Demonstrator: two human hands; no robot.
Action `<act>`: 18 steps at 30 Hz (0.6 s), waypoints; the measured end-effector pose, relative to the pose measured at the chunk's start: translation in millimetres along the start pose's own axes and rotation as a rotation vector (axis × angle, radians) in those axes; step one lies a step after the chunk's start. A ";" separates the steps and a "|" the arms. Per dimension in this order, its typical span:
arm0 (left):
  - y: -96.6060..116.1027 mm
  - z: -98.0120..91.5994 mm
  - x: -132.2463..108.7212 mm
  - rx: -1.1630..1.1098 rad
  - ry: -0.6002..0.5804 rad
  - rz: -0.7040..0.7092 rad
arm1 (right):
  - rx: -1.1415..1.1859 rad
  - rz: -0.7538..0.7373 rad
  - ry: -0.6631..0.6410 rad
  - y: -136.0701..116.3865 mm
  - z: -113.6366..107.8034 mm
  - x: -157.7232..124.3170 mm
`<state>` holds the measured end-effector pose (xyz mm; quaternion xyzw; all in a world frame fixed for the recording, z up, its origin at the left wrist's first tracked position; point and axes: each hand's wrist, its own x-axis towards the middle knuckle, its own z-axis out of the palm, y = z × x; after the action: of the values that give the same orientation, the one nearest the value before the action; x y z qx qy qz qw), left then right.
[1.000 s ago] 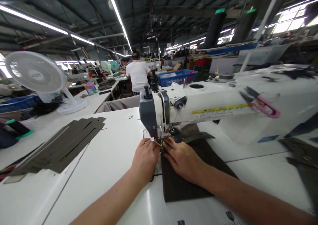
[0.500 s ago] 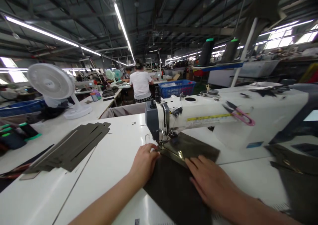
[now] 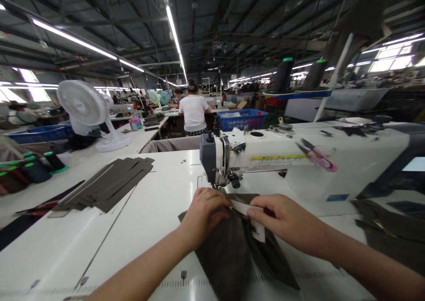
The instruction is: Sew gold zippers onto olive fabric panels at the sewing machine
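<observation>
Head view: big room, dark roof, long lights. White table (image 3: 159, 194) spreads below. Dark cloth (image 3: 229, 252), all bunched up, lies at 6 o'clock, by needle end of sewing machine (image 3: 282, 144). Left hand (image 3: 207, 212) at 6: fingers bent over cloth (cannot tell if pinching). Right hand (image 3: 288, 217) near 4: thumb and fingers closed, pinching pale strip (image 3: 259, 230) on cloth. Pink snips (image 3: 323, 161) on machine at 3. Flat cloth pile (image 3: 109, 181) between 8 and 9. White fan (image 3: 83, 104) between 9 and 10.
</observation>
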<state>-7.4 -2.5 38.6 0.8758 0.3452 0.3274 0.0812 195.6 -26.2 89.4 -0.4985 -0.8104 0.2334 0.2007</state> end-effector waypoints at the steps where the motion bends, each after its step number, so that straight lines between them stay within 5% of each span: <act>1: -0.6 0.2 3.8 -0.018 0.009 0.007 | -0.030 -0.015 0.002 -1.6 -6.7 2.9; 5: -3.9 0.3 12.3 -0.057 0.001 0.045 | -0.261 -0.198 0.287 -5.5 0.2 -7.6; 7: -4.9 -0.9 15.4 -0.033 -0.003 0.058 | -0.374 -0.393 0.475 -11.3 30.6 -18.7; 10: -5.3 -4.3 21.3 -0.002 0.006 0.060 | -0.374 -0.608 0.405 -28.2 95.6 -20.2; 12: -5.2 -7.1 24.5 0.006 0.007 0.034 | -0.398 -0.583 0.292 -39.6 126.4 -7.1; 14: -5.6 -9.8 25.9 0.020 0.000 0.007 | -0.445 -0.460 0.120 -43.2 130.7 9.1; 16: -6.8 -12.1 26.1 0.037 0.006 -0.006 | -0.549 -0.159 -0.020 -35.4 111.5 18.0; 18: -8.2 -13.4 26.2 0.047 0.029 -0.019 | -0.608 0.087 -0.027 -20.9 84.2 15.7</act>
<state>-6.1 19.8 59.6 0.8693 0.3620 0.3313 0.0588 127.1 -35.3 34.7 -0.5668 -0.8236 -0.0046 0.0214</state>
